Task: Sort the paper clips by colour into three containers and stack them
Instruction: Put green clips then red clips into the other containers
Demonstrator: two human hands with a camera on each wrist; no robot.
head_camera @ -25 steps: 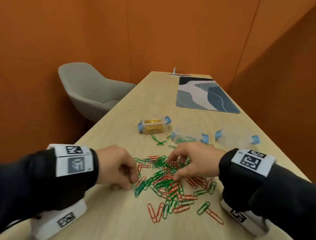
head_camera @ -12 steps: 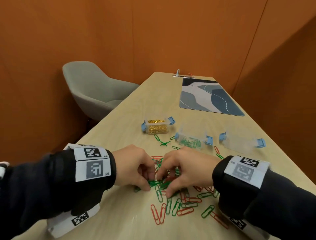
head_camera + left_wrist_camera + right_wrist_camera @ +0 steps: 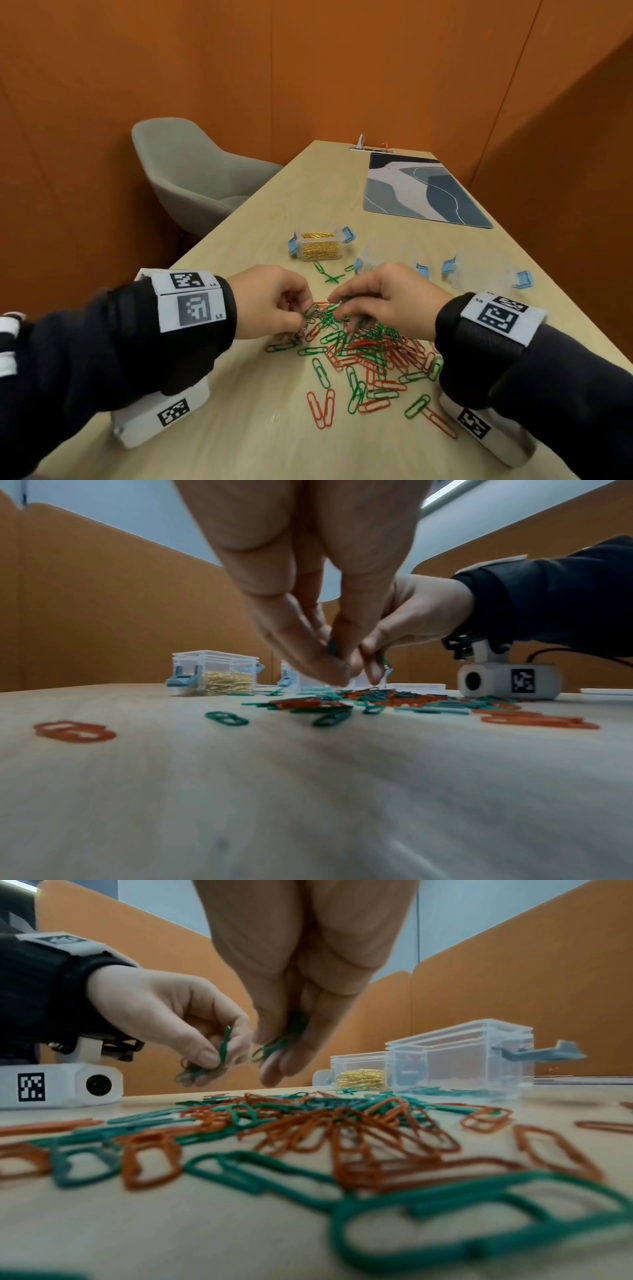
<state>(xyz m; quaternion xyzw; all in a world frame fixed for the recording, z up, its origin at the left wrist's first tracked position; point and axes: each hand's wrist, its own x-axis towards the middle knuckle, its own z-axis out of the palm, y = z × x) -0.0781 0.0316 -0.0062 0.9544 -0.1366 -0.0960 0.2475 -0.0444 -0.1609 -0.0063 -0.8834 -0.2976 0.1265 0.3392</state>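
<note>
A heap of green and red paper clips (image 3: 363,346) lies on the wooden table (image 3: 239,445) between my wrists. My left hand (image 3: 301,317) pinches green clips (image 3: 222,1047) just above the heap's left edge. My right hand (image 3: 346,313) holds a bunch of green clips (image 3: 281,1042) in its curled fingers, close beside the left hand. Behind stand three clear boxes with blue latches: one full of gold clips (image 3: 320,245), a middle one with green clips (image 3: 459,1064) partly hidden by my right hand, and one at the right (image 3: 486,274) that looks empty.
A blue and grey patterned mat (image 3: 421,192) lies at the table's far right. A grey chair (image 3: 191,174) stands by the left edge. Orange walls close the room in. Loose clips (image 3: 322,407) lie scattered towards the front edge.
Both hands have drawn together over the heap's far left part. The left hand has picked up green clips, and the right hand has gathered green clips too.
</note>
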